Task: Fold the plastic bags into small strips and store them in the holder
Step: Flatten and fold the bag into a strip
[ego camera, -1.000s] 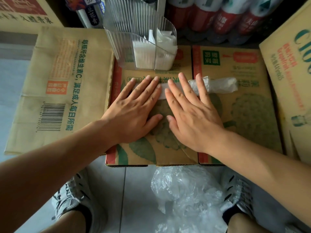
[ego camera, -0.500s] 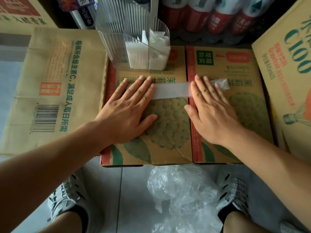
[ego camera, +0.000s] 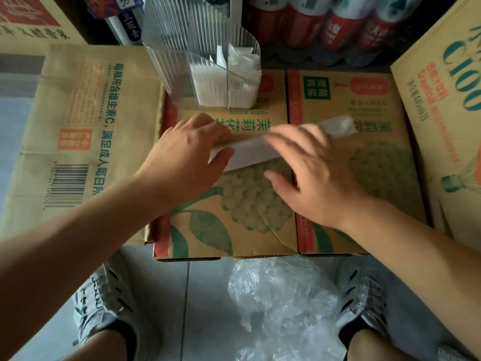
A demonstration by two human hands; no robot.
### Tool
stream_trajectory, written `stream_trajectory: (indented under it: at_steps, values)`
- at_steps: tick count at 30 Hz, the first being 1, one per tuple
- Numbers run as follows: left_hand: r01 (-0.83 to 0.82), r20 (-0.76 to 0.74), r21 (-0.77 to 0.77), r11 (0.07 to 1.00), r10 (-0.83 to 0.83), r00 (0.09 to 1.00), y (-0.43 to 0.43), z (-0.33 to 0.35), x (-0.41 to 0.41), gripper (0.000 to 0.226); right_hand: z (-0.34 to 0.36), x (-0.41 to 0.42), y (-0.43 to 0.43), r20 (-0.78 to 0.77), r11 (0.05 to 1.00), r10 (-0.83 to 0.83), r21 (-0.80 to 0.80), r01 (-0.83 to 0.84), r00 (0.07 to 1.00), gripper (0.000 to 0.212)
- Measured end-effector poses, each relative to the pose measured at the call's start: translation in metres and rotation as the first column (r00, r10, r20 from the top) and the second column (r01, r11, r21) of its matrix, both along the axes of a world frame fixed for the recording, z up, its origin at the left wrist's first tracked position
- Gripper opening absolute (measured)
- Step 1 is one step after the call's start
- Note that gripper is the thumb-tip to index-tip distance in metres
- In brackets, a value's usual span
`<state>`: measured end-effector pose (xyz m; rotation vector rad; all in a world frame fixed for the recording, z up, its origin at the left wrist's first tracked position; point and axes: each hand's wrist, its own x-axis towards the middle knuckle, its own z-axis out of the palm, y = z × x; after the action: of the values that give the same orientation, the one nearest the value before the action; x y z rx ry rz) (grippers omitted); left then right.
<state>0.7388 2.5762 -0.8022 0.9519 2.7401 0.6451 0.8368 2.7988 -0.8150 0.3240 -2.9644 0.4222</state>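
A fruit-print carton (ego camera: 234, 217) lay on tiled floor (ego camera: 205, 303); bottles (ego camera: 335, 29) stood behind it, a barcode carton (ego camera: 86, 113) left, grey shoes (ego camera: 101, 300) in front.

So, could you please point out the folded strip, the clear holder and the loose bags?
folded strip (ego camera: 251, 152), head view, its visible flat middle.
clear holder (ego camera: 179, 74), head view, ribbed front wall.
loose bags (ego camera: 283, 303), head view, middle of the floor pile.

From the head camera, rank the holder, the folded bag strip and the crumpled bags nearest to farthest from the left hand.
1. folded bag strip, gripped by the left hand.
2. holder, just behind it on the box.
3. crumpled bags, down on the floor.
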Motion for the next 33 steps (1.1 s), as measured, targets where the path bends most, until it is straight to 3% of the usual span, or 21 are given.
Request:
stream_trajectory:
  at_steps: [4,11,16,21,26,29,33]
  values:
    - [-0.071,0.113,-0.034,0.997,0.074,0.991,0.009,0.006,-0.007,0.033,-0.007,0.004,-0.005,0.102,0.999,0.047,-0.013,-0.046,0.994,0.052]
    - [-0.084,0.168,-0.181,0.980,0.115,0.979,0.024,0.014,-0.005,0.028,-0.010,0.009,-0.005,0.091,0.999,0.033,-0.023,-0.031,0.995,0.049]
    - [-0.085,0.242,-0.046,0.995,0.094,0.966,0.033,0.021,-0.008,0.026,-0.011,0.011,-0.005,0.093,0.999,0.028,-0.024,-0.026,0.995,0.046]
    - [-0.129,0.480,0.098,0.987,0.067,0.875,0.031,0.015,-0.009,0.027,-0.012,0.012,-0.003,0.093,0.999,0.033,-0.044,-0.029,0.995,0.044]
    - [-0.166,0.535,0.177,0.970,0.047,0.844,0.025,0.009,-0.003,0.034,-0.009,0.010,0.000,0.097,0.983,0.043,-0.183,-0.025,0.994,0.048]
    - [-0.307,0.670,0.159,0.938,0.126,0.731,0.025,0.009,0.006,0.022,-0.004,0.009,0.002,-0.004,0.966,0.050,-0.255,-0.049,0.999,0.035]
    - [-0.603,0.925,0.136,0.786,0.117,0.361,0.031,0.020,0.019,0.015,-0.005,0.010,0.001,-0.073,0.965,0.066,-0.248,-0.082,0.995,0.028]
